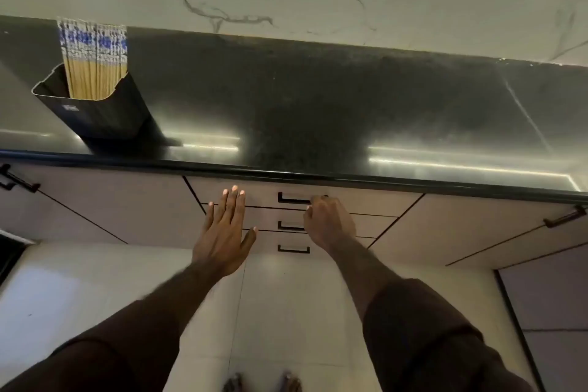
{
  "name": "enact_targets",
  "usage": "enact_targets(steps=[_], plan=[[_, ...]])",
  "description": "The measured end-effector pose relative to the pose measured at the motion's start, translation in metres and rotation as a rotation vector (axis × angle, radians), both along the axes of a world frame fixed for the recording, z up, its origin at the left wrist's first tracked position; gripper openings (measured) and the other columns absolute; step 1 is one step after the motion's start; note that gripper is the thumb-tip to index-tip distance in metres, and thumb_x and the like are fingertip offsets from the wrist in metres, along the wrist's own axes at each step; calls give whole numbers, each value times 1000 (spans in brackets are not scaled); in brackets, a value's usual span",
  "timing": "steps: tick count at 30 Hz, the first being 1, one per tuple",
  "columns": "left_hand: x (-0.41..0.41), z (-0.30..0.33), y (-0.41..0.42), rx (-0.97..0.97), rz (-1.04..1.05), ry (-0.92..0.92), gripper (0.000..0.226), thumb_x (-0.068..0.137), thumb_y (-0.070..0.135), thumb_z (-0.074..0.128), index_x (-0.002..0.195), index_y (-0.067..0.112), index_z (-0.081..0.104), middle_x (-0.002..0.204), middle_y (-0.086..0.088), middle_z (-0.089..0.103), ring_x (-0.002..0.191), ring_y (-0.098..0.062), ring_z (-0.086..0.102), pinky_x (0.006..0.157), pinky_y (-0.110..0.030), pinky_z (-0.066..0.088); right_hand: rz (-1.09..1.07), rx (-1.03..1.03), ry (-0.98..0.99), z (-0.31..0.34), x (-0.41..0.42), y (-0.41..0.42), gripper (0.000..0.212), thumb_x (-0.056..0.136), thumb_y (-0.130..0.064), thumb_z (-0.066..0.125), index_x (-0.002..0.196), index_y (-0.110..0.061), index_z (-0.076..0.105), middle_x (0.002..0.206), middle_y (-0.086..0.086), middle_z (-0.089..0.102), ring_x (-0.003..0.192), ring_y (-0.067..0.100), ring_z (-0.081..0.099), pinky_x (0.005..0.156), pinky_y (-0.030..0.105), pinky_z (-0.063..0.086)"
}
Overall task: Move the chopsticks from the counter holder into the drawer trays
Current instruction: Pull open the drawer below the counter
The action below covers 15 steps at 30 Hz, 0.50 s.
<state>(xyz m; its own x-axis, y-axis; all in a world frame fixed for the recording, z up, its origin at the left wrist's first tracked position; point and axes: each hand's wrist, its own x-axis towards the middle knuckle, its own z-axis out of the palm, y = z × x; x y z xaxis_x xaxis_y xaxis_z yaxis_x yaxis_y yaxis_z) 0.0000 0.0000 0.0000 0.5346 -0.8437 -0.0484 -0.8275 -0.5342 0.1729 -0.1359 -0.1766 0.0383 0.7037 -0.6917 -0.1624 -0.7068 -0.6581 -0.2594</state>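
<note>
Right hand: the right hand point(329, 223) is curled at the right end of the top drawer handle point(294, 199); whether its grip is closed on it cannot be told.
Left hand: the left hand point(224, 227) is spread wide, holding nothing, laid against the drawer front point(254, 197), probably for steadiness.
Chopsticks: the chopsticks point(95, 60) are stood in the holder point(95, 105) near the table's point(318, 105) front left edge, long axis upright, patterned ends up.
Stage: the drawer is judged not yet opened.
</note>
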Motion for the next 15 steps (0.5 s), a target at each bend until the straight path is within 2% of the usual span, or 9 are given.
enact_targets(steps=[4,10,12,14,15], plan=[[12,-16,-5,1,40,-12,75,90,54,11,149,13,-12,158,-8,-13,146,-23,-13,117,-42,-5,42,49,41,-26,23,-6,34,99,-29,42,123,-9,55,117,9,58,106,24,56,90,36,49],[34,-42,-15,-33,62,33,75,94,36,35,150,14,-10,159,-9,-9,147,-24,-10,119,-47,1,29,171,145,-67,58,-13,44,100,-39,40,134,-11,43,128,12,55,118,29,51,103,41,44],[39,-52,-14,-19,43,23,78,95,32,41,149,14,-12,159,-9,-12,147,-24,-12,119,-46,-2,-2,216,171,-84,60,-14,50,101,-38,38,143,-12,35,144,14,44,133,30,41,114,42,33],[43,-61,-9,0,34,20,81,95,32,44,149,14,-14,159,-9,-14,146,-24,-14,117,-43,-6,6,219,224,-99,58,-17,57,103,-37,32,153,-13,19,160,11,19,148,28,16,122,40,13],[43,-66,-5,3,40,29,82,95,32,44,149,14,-15,159,-9,-15,146,-23,-14,117,-43,-7,6,215,238,-105,57,-18,58,103,-36,30,154,-14,14,163,9,11,150,26,8,123,39,8]])
